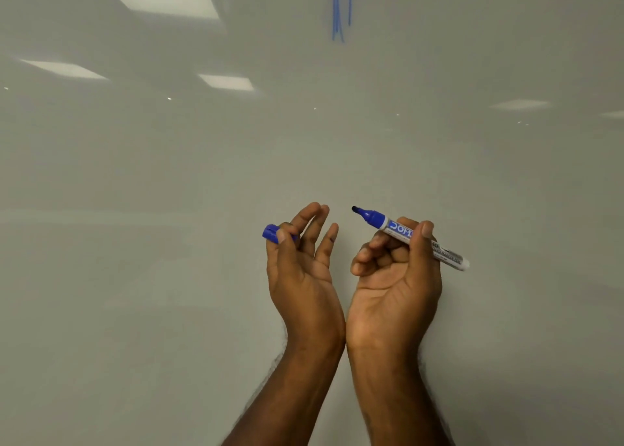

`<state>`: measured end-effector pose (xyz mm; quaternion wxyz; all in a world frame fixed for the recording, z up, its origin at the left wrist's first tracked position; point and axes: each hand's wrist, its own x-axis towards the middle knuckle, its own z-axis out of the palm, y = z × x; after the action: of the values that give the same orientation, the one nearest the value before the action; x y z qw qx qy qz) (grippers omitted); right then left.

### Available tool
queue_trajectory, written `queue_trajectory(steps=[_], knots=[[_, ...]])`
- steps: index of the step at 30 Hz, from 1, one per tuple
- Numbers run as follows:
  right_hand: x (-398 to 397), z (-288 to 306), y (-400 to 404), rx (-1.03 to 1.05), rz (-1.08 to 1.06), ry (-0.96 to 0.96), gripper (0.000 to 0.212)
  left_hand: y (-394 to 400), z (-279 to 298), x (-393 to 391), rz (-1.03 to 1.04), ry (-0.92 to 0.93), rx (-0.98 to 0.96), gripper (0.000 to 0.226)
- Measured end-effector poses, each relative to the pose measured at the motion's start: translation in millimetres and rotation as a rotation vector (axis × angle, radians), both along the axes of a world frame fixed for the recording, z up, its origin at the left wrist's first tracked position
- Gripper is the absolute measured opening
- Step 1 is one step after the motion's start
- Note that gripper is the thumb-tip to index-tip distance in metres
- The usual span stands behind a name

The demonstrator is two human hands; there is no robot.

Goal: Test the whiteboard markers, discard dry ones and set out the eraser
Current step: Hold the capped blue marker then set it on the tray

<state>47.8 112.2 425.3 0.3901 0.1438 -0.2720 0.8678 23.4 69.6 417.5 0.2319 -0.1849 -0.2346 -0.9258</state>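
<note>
I see my right hand (396, 270) curled around an uncapped blue marker (410, 236), thumb on the barrel, its dark tip pointing up-left toward my left hand (300, 263). That hand pinches the blue cap (270, 233) between thumb and forefinger, other fingers loosely spread. The wrists nearly touch. Bare whiteboard (169, 243) surrounds both hands; blue strokes (339, 13) sit well above. The barrel label is mirrored; I can't read it fully.
</note>
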Motion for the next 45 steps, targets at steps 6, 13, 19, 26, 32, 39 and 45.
queue_trajectory(steps=[6, 13, 19, 26, 32, 39, 45], knots=[[-5, 53, 17, 0.063, -0.139, 0.149, 0.024, -1, 46, -4, 0.132, 0.245, -0.133, 0.03], [-3, 130, 30, 0.145, -0.194, 0.377, 0.021, -17, 128, -20, 0.35, 0.475, -0.253, 0.038], [-7, 200, 49, 0.189, -0.147, 0.487, 0.02, -48, 209, -47, 0.782, 0.746, -0.499, 0.037], [-29, 292, 63, 0.419, -0.405, 0.55, 0.012, -89, 318, -94, 1.357, 0.785, -1.059, 0.048], [-53, 361, 65, 0.719, -0.705, 0.517, 0.008, -98, 385, -113, 1.775, 0.573, -1.428, 0.063], [-70, 406, 76, 0.868, -0.908, 0.398, 0.012, -103, 407, -129, 1.74, 0.544, -1.529, 0.061], [-81, 436, 82, 1.052, -1.004, 0.321, 0.009, -107, 406, -146, 1.764, 0.582, -1.489, 0.061]])
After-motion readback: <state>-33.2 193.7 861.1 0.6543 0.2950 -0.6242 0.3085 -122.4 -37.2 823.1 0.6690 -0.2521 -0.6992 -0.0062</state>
